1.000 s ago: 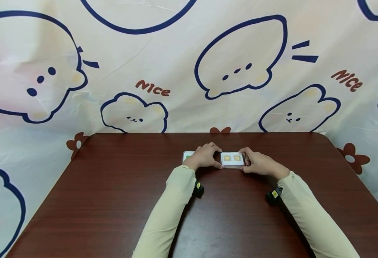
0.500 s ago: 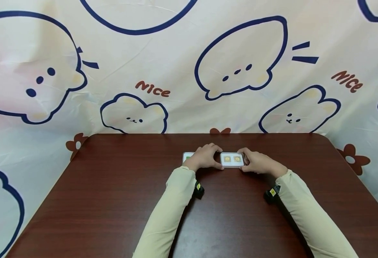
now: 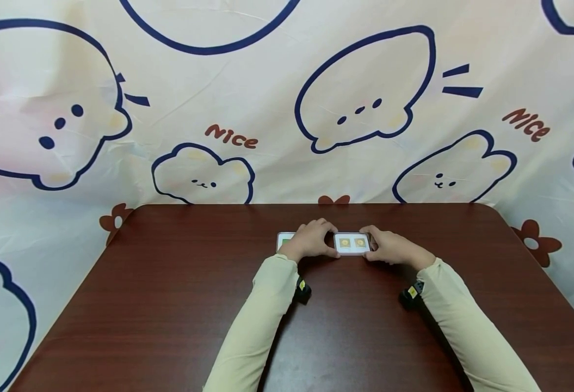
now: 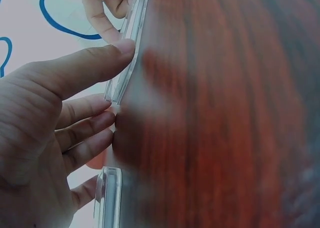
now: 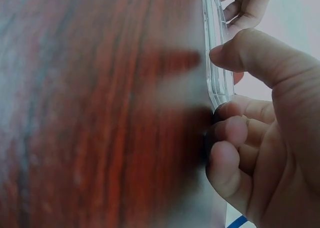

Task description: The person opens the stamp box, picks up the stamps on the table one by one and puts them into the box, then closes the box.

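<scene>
A clear plastic case (image 3: 352,243) with a white insert and two gold squares lies near the far side of the table. My left hand (image 3: 309,239) holds its left end, thumb along the near edge and fingertips at the far corner. At the opposite end, my right hand (image 3: 393,247) pinches the case between thumb and index finger; its other fingers curl beside it in the right wrist view. A second clear case (image 3: 284,238) with a white and green face lies left of the first, partly hidden under my left hand. Its end (image 4: 107,200) shows near the little finger in the left wrist view.
The dark brown wooden table (image 3: 179,305) reaches back to a pale cloth backdrop (image 3: 267,98) with blue cartoon outlines. Black wrist cameras, such as the right one (image 3: 410,295), hang under both cream sleeves (image 3: 254,321).
My right hand and forearm have shifted slightly left. The left hand keeps its place, and the case stays between both hands with hardly any movement.
</scene>
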Demonstrator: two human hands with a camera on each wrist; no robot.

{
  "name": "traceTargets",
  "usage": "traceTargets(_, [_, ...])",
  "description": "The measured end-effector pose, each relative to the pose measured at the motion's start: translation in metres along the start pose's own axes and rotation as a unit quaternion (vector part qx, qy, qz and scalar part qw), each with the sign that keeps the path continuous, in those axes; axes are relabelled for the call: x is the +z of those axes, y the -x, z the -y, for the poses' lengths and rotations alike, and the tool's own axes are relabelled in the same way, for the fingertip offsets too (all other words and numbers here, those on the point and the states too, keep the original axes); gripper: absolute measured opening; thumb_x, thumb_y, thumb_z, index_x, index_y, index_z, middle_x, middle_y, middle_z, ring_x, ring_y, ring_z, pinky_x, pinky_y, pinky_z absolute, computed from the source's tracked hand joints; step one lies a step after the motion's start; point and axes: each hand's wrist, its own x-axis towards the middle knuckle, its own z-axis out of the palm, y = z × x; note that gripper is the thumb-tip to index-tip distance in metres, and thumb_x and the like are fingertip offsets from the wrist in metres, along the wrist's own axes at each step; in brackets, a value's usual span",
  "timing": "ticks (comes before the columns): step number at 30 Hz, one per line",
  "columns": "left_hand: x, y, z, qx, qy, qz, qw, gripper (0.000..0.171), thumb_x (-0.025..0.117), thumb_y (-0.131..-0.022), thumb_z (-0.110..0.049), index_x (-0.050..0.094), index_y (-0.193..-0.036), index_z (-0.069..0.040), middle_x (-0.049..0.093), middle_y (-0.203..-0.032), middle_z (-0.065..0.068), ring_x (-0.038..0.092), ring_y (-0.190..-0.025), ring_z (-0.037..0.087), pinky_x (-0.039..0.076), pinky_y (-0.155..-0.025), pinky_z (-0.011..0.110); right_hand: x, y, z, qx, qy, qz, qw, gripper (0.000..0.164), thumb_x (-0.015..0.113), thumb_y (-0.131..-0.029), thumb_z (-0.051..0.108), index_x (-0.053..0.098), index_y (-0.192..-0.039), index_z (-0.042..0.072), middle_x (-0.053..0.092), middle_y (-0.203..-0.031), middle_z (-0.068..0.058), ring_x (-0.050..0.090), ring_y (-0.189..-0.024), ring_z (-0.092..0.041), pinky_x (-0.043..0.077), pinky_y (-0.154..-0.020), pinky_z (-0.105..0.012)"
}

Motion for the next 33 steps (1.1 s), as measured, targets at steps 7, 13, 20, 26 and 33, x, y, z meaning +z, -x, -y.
traceTargets(7, [0.0,0.0001,0.0,0.005,-0.005,0.001,1.0,0.061,0.073,-0.083,-0.047,0.056,-0.134,-0.02,0.048,-0.142,0.0,0.044,-0.132,0.02,0.035,-0.108,0.043,-0.0027,-0.0001,0.0001,0.013,-0.014,0.016,1.0,0.064,0.063,-0.091,0.021,0.031,-0.145,0.003,0.049,-0.092,-0.011,0.05,-0.059,-0.017,0.046,-0.052,-0.03])
traceTargets(13, [-0.0015,-0.0006,0.0,0.008,-0.007,0.005,0.9999,0.06,0.072,-0.084,-0.047,0.055,-0.135,-0.02,0.047,-0.144,0.0,0.043,-0.134,0.021,0.034,-0.11,0.044,-0.0034,0.0007,-0.0006,0.019,-0.033,0.02,0.999,0.064,0.063,-0.092,0.019,0.031,-0.145,0.003,0.048,-0.092,-0.011,0.049,-0.058,-0.017,0.045,-0.052,-0.029])
traceTargets(20, [-0.0016,-0.0002,-0.0004,0.006,-0.006,0.005,0.9999,0.06,0.072,-0.083,-0.047,0.055,-0.135,-0.021,0.046,-0.145,0.0,0.043,-0.134,0.02,0.034,-0.109,0.045,-0.0025,0.0012,-0.0036,0.002,-0.025,0.012,1.0,0.064,0.062,-0.093,0.019,0.031,-0.146,0.002,0.049,-0.088,-0.009,0.047,-0.056,-0.016,0.044,-0.051,-0.029])
traceTargets(26, [-0.0006,-0.0022,0.0003,0.008,-0.011,-0.001,0.9999,0.06,0.073,-0.083,-0.046,0.056,-0.134,-0.021,0.047,-0.143,-0.001,0.044,-0.132,0.021,0.035,-0.108,0.044,-0.0059,0.0036,0.0024,0.008,-0.036,0.028,0.999,0.066,0.062,-0.094,0.019,0.028,-0.147,0.001,0.049,-0.088,-0.01,0.048,-0.058,-0.016,0.045,-0.054,-0.029])
traceTargets(33, [0.0,-0.0033,0.0014,0.005,-0.011,0.001,0.9999,0.06,0.073,-0.083,-0.046,0.055,-0.134,-0.021,0.046,-0.143,0.0,0.044,-0.133,0.02,0.035,-0.108,0.044,-0.0068,0.003,0.0054,0.014,-0.047,0.036,0.998,0.066,0.062,-0.094,0.017,0.027,-0.147,0.0,0.048,-0.087,-0.009,0.049,-0.06,-0.017,0.046,-0.055,-0.029])
